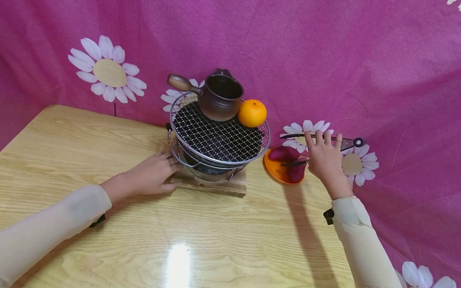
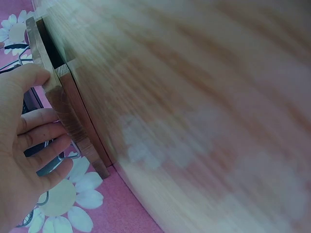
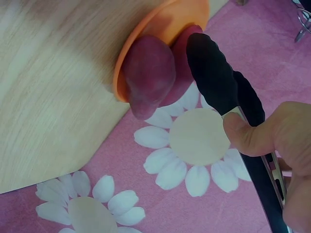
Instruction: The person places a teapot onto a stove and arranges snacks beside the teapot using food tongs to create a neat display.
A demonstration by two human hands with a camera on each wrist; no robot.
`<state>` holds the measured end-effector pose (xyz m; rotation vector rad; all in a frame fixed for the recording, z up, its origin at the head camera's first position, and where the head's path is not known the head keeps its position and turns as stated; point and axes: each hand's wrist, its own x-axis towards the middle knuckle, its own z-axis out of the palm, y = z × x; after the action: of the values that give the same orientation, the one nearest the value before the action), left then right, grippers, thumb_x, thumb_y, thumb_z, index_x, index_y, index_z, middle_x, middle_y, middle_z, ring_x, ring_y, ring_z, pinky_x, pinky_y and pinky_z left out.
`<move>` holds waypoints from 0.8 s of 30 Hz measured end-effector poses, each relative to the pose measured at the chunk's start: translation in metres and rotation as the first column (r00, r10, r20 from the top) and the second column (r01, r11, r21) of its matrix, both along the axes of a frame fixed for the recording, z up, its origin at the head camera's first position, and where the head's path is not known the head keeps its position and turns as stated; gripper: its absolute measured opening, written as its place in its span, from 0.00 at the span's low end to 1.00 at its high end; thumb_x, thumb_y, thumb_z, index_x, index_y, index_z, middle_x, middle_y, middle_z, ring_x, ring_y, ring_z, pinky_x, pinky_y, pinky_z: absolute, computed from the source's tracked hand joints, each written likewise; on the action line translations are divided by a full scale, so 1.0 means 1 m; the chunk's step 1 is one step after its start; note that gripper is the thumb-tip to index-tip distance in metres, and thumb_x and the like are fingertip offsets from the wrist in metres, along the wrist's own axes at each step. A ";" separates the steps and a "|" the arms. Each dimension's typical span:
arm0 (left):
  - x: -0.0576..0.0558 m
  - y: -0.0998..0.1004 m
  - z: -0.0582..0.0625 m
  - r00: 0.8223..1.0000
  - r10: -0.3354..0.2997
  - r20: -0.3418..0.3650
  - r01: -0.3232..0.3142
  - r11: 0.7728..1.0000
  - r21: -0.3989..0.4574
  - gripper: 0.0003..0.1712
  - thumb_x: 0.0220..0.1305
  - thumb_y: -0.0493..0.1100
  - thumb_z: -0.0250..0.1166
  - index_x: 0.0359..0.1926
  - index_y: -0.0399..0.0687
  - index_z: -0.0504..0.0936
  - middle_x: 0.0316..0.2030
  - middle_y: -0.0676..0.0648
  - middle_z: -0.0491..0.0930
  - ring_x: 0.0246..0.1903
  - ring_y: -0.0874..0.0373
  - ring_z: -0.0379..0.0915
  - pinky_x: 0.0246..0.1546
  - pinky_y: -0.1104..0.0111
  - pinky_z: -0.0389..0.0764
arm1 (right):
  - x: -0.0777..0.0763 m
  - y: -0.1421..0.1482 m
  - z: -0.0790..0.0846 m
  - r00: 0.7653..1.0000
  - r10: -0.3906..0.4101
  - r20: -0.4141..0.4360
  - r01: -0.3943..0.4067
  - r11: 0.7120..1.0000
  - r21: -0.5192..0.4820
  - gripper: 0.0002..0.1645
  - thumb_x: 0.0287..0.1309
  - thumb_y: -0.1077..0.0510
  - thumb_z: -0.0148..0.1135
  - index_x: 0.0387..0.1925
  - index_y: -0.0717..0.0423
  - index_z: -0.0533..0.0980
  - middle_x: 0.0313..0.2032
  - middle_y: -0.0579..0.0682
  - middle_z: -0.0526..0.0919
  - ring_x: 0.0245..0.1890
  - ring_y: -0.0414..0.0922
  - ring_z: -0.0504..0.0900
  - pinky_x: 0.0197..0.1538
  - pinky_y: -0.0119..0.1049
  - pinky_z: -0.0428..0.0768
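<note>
Head view: two sweet potatoes (image 1: 283, 154), one lengthwise left to right, lay on an orange plate (image 1: 270, 170) just left of the right hand (image 1: 325, 162), the nearer hand. Its fingers gripped tongs (image 3: 214, 77) by the middle, parted tips pointing left, one over the potatoes. The left hand's (image 1: 154, 172) loosely spread fingers touched a wooden board (image 1: 219, 188) under a grill (image 1: 219, 138).

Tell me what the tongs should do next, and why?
Maybe ease the tongs down around one sweet potato, because the right hand holds them spread near the orange plate, and neither sweet potato looks pinched.
</note>
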<state>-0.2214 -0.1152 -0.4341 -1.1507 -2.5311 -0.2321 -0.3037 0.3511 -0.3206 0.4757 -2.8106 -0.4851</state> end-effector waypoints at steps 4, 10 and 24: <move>0.000 0.000 0.000 1.000 0.007 0.006 -0.007 1.000 -0.005 0.25 0.59 0.50 0.70 0.51 0.37 0.82 0.51 0.36 0.84 0.56 0.38 0.77 0.59 0.44 0.75 | -0.002 0.001 -0.004 1.000 0.004 -0.003 -0.004 1.000 0.010 0.51 0.44 0.66 0.68 0.73 0.61 0.61 0.60 0.71 0.68 0.64 0.69 0.61 0.69 0.76 0.51; 0.000 -0.001 -0.002 1.000 0.005 -0.002 -0.005 1.000 -0.005 0.25 0.59 0.51 0.70 0.51 0.37 0.82 0.52 0.36 0.84 0.56 0.38 0.77 0.59 0.43 0.75 | -0.006 0.002 -0.010 1.000 0.007 -0.010 -0.007 1.000 0.013 0.48 0.45 0.67 0.66 0.71 0.61 0.62 0.60 0.70 0.68 0.64 0.68 0.61 0.69 0.74 0.51; -0.003 0.000 -0.003 1.000 -0.001 -0.019 0.001 1.000 -0.012 0.26 0.59 0.52 0.70 0.51 0.36 0.83 0.50 0.36 0.84 0.54 0.38 0.78 0.59 0.45 0.76 | -0.011 0.001 -0.021 0.997 0.034 -0.063 -0.035 0.999 -0.003 0.39 0.51 0.69 0.61 0.67 0.62 0.65 0.57 0.69 0.70 0.62 0.67 0.63 0.68 0.73 0.53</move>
<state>-0.2241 -0.1155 -0.4374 -1.1536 -2.5183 -0.2055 -0.3149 0.3517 -0.3415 0.4984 -2.7377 -0.4788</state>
